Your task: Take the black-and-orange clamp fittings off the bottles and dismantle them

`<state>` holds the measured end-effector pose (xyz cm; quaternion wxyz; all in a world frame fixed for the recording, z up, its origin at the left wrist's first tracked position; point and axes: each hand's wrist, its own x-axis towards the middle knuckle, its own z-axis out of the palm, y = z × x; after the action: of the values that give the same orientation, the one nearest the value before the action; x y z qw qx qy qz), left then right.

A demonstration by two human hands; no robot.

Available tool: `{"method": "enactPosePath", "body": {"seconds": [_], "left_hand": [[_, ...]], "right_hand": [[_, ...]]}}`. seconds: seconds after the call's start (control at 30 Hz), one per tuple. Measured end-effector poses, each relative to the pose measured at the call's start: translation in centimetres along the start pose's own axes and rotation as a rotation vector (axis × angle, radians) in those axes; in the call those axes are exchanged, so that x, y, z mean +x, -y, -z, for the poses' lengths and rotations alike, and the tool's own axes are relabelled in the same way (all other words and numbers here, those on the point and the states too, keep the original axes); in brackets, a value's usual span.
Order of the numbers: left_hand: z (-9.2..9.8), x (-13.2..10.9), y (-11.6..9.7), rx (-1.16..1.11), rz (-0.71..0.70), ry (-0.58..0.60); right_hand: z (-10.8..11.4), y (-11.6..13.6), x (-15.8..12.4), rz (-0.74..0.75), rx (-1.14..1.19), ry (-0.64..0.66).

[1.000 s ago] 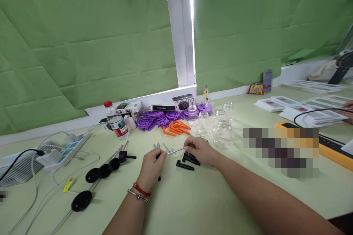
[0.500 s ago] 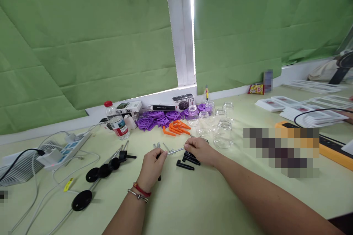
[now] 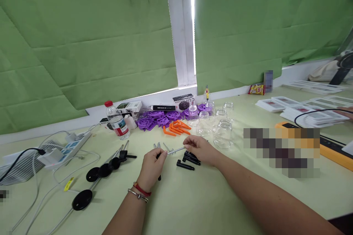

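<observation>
A thin silvery rod (image 3: pixel 175 151) spans the gap between my two hands. My left hand (image 3: pixel 152 165) is closed on its left end, and a black piece (image 3: pixel 159 177) sticks out below that hand. The fingers of my right hand (image 3: pixel 199 149) pinch the rod's right end. Black L-shaped parts (image 3: pixel 185 165) lie on the table below my right hand. Metal rods (image 3: pixel 156 145) and small screws lie just beyond my left hand. Orange hooked pieces (image 3: pixel 176 127) and purple discs (image 3: pixel 162 120) are piled farther back.
Several clear jars (image 3: pixel 223 134) stand beyond my right hand. A red-capped bottle (image 3: pixel 117 121) is at the back left. Black discs on rods (image 3: pixel 82 199), cables and a power strip (image 3: pixel 72 149) lie left. White frames (image 3: pixel 311 112) and another person's hand (image 3: pixel 346 112) are at the right.
My right hand has shifted very slightly up and left at the rod's end. My left hand and the things on the table look the same.
</observation>
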<state>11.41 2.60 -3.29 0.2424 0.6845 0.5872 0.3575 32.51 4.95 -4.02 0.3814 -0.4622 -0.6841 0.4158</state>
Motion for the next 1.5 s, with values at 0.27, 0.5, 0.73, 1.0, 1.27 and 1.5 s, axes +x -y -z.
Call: {"method": "enactPosePath", "body": {"seconds": [0.27,0.5,0.73,1.0,1.27,1.5], "left_hand": [[0.0,0.0,-0.1,0.007,0.006,0.009],[0.0,0.0,0.0,0.012,0.013,0.014],[0.1,0.0,0.0,0.010,0.010,0.016],[-0.1,0.0,0.2,0.004,0.000,0.011],[0.0,0.0,0.0,0.007,-0.006,0.006],[0.0,0.0,0.0,0.014,-0.005,0.003]], "right_hand": [[0.0,0.1,-0.1,-0.012,-0.022,0.019],[0.1,0.8,-0.2,-0.049,-0.078,0.024],[0.0,0.6,-0.1,-0.067,-0.099,0.041],[-0.1,-0.2,0.1,-0.042,-0.085,0.054],[-0.1,-0.4,0.1,-0.077,-0.079,0.067],[0.0,-0.2,0.2,-0.019,-0.046,0.009]]}}
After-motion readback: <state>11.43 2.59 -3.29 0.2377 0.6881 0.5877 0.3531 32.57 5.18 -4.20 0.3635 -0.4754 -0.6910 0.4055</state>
